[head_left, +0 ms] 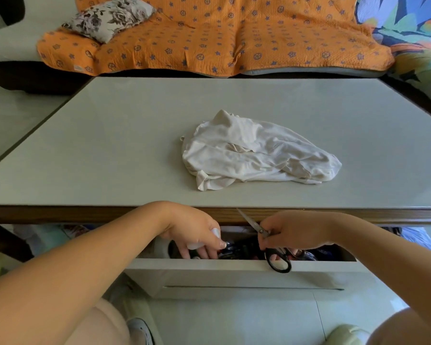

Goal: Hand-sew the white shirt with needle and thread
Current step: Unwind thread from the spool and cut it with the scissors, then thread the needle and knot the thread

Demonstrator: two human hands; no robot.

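The white shirt lies crumpled on the pale tabletop, right of centre. Below the table's front edge a drawer stands pulled out. My left hand reaches into it and grips a small white object, whose nature I cannot make out. My right hand holds black-handled scissors over the drawer, blades pointing up towards the table edge. No needle or thread can be picked out among the dark clutter inside.
A sofa with an orange patterned cover and a floral cushion stands behind the table. The drawer front juts towards my knees. A white shoe is on the tiled floor below.
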